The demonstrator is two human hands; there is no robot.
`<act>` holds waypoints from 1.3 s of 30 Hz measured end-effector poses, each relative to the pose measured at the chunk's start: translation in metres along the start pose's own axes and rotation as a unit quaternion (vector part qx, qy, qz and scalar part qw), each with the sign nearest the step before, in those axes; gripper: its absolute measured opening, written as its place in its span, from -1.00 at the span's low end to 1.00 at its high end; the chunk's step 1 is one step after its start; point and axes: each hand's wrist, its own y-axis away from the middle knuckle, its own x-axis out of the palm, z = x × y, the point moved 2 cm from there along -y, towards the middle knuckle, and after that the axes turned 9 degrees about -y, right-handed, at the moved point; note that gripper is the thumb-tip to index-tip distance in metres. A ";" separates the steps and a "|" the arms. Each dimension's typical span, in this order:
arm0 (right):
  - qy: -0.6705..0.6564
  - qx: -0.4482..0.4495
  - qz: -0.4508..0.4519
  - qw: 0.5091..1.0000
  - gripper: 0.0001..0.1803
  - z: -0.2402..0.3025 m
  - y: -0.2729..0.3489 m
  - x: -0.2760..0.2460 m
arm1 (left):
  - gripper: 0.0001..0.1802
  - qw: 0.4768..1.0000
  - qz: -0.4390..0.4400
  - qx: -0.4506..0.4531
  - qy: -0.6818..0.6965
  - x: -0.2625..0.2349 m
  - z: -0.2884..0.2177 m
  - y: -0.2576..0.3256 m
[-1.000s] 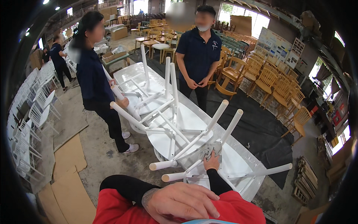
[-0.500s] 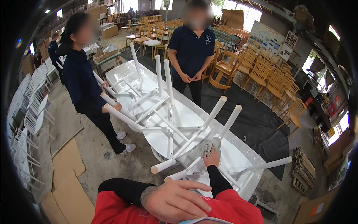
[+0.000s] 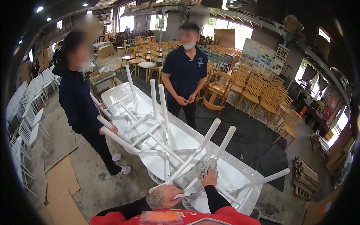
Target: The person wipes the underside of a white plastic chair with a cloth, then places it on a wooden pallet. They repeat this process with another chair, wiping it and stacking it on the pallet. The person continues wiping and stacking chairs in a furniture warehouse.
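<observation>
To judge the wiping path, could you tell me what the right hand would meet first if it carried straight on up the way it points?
Probably the grey rag it already grips, then the white chair leg slanting up beyond; depth is unclear.

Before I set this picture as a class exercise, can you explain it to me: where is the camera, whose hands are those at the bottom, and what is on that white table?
The camera sits on a person's head and looks down, so its wide lens bends straight edges. The two arms in red sleeves at the lower edge are that person's own. The left hand grips a leg of a white chair lying upside down on the long white table. The right hand presses a grey cloth against another leg. A second upturned chair lies farther along. Two other people in dark shirts stand by the table; wooden chairs fill the hall behind.
</observation>
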 end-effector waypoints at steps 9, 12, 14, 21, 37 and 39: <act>0.019 -0.001 -0.003 1.000 -0.12 -0.004 -0.005 0.006 | -0.56 0.975 0.099 -0.063 0.189 0.010 0.008 -0.015; 0.036 0.010 0.001 0.999 -0.10 -0.007 -0.006 0.009 | -0.61 0.986 0.028 -0.057 0.152 0.011 0.006 -0.013; 0.040 0.011 0.001 0.999 -0.09 -0.006 -0.012 0.010 | -0.63 0.983 0.020 -0.069 0.169 0.013 0.007 -0.011; 0.034 0.036 0.022 0.999 -0.09 0.000 -0.007 0.008 | -0.66 0.979 0.019 -0.080 0.188 0.012 0.006 -0.011; 0.024 -0.005 -0.017 1.000 -0.15 0.001 -0.009 0.004 | -0.65 0.972 0.055 -0.077 0.217 0.012 0.008 -0.015; 0.024 -0.014 -0.020 0.999 -0.15 0.006 -0.007 0.003 | -0.66 0.970 0.056 -0.080 0.223 0.011 0.008 -0.013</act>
